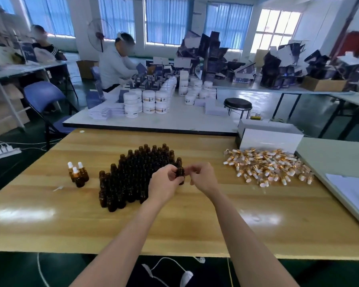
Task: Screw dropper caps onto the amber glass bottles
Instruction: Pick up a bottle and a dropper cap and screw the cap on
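My left hand (164, 183) grips one uncapped amber bottle (180, 172) just above the wooden table (71, 224), at the right edge of a dense cluster of uncapped amber bottles (133, 175). My right hand (203, 177) is close beside that bottle, fingers curled, thumb and forefinger near its neck. No cap shows in those fingers, and whether they pinch anything is hidden. A pile of gold-and-white dropper caps (265, 166) lies to the right. Three capped bottles (78, 175) stand to the left.
A white box (267, 138) stands behind the cap pile, and a grey tray with paper (344, 183) lies at the far right. Beyond my table is a white table with stacked white jars (149, 100), a black stool (237, 104) and two seated people.
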